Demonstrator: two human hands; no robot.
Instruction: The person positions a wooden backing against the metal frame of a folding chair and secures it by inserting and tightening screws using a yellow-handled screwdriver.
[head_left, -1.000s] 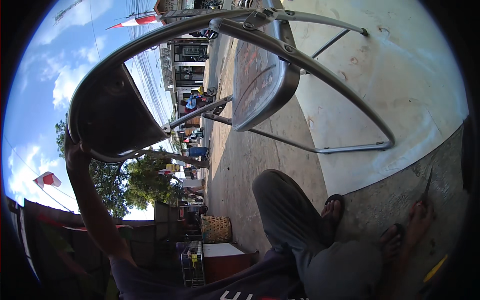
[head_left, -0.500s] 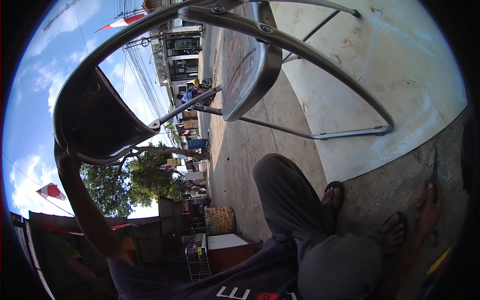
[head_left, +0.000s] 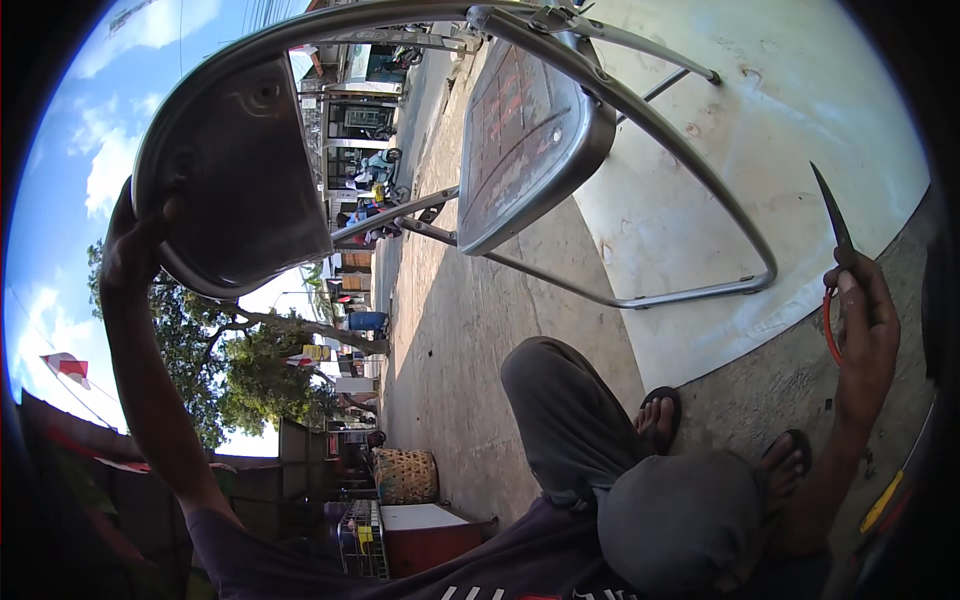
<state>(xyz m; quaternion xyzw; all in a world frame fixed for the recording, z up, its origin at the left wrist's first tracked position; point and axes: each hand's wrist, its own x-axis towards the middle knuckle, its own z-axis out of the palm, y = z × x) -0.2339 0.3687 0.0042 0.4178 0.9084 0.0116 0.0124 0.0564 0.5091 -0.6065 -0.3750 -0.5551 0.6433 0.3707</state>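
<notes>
Rough concrete ground (head_left: pixel 480 340), stained pale sheet (head_left: pixel 800 110) under part of the tubular metal chair (head_left: pixel 530 140). My left hand (head_left: pixel 135 245) still grips its curved backrest (head_left: pixel 240 180); my right hand (head_left: pixel 868 300), closed round pointed red-handled scissors (head_left: pixel 836 222), has risen from beside my foot (head_left: pixel 783 468).

Sky (head_left: pixel 115 115) glares bright, ground (head_left: pixel 470 375) lies partly shaded, edges bend.
</notes>
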